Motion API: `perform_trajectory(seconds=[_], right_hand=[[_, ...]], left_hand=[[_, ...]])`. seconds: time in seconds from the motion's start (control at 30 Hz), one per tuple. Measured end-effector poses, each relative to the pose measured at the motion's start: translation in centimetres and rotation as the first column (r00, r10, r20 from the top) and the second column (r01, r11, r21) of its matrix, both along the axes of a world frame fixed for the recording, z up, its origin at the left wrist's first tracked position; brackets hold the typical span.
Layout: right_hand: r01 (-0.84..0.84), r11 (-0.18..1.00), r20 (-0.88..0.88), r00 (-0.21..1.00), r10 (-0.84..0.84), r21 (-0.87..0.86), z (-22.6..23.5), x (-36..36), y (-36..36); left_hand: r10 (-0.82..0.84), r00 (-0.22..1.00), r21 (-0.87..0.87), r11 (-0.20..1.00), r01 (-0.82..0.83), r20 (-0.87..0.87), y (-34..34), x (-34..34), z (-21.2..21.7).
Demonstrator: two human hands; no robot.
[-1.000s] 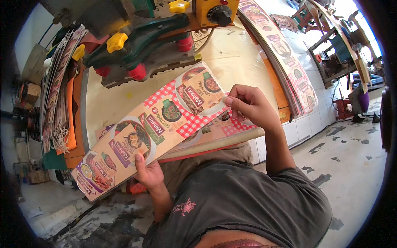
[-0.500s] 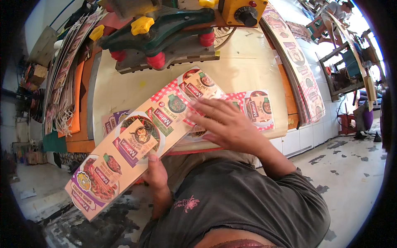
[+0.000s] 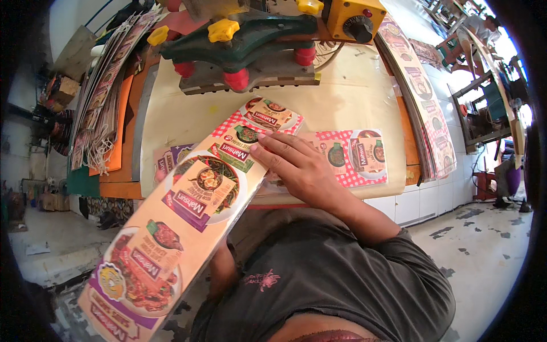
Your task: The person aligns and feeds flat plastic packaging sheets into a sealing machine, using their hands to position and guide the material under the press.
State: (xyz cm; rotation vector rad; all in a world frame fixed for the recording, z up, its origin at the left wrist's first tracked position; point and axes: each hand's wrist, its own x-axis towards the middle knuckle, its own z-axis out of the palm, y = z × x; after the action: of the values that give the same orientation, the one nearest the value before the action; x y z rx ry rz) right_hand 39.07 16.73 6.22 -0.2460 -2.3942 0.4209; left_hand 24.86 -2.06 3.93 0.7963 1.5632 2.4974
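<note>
A long, printed card stack (image 3: 171, 222) with food pictures lies slantwise before me, its near end raised off the table at lower left. My right hand (image 3: 293, 165) holds its right edge near the far end, fingers laid together over the top face; the thumb is hidden. My left hand (image 3: 224, 259) is mostly hidden beneath the stack and supports it from below. Another printed card (image 3: 342, 157) with a red checked border lies on the table to the right. Part of a purple printed card (image 3: 171, 159) shows left of the stack.
A press with a dark green frame (image 3: 245, 43), yellow knobs and red feet stands over the pale table sheet (image 3: 353, 102). Printed strips are piled at left (image 3: 108, 97) and right (image 3: 419, 91). A person (image 3: 481, 31) sits far right.
The stack's near end has come closer and lower left. My left thumb, earlier visible on the near edge, is now hidden beneath. My right hand has shifted slightly toward the stack's edge.
</note>
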Motion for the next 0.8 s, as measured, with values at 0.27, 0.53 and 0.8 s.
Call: perform_trajectory(seconds=[0.27,0.53,0.8], right_hand=[[-0.065,0.993,0.034,0.997,0.069,-0.099,-1.6,-0.2,0.9],[0.069,0.983,0.145,0.988,-0.044,-0.168,-1.2,-0.8,0.6],[0.09,0.977,0.207,0.977,-0.049,-0.194,-2.2,-0.8,1.0]], left_hand=[[-0.278,0.922,0.061,0.951,0.304,-0.269,-1.5,-6.3,-3.4],[-0.305,0.581,-0.142,0.94,0.31,-0.754,-0.5,-10.0,-4.2],[-0.417,0.45,-0.319,0.906,0.278,-0.79,-0.4,-8.9,-3.3]])
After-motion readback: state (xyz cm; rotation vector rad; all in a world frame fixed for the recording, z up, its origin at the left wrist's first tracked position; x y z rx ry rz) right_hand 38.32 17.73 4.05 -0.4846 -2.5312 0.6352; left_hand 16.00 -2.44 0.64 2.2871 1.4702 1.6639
